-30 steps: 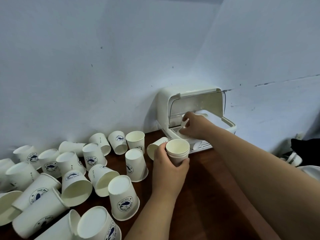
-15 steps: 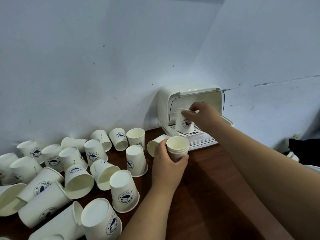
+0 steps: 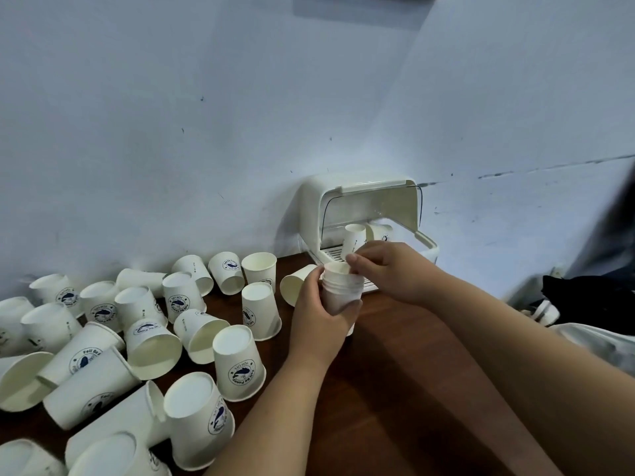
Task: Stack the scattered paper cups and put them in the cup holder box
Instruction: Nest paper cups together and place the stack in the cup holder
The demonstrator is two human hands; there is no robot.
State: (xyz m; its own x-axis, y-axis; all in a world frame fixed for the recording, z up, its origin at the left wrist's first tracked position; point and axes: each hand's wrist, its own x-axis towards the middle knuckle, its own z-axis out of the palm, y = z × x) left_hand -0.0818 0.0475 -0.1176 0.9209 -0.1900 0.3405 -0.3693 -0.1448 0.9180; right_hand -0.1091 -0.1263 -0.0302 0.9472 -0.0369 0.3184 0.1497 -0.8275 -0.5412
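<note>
White paper cup stack (image 3: 343, 297): left hand (image 3: 319, 324) grip wraps it, right hand (image 3: 388, 269) grip pinches rim. Seemingly stacking; next likely loose white paper cups (image 3: 240, 362), 8 o'clock.

The left hand (image 3: 319, 321) covers most of the stack of cups (image 3: 343, 290), so no counting them, and the right hand (image 3: 388, 269) blocks the bottoms of the two cups (image 3: 354, 233) in the box (image 3: 312, 207). The cups on the left edge (image 3: 10, 324) get cropped, and the dark heap (image 3: 584, 297) on the right is too murky to make out.

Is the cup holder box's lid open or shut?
Open. Its lid is raised, and cups stand visible inside the cup holder box.
</note>
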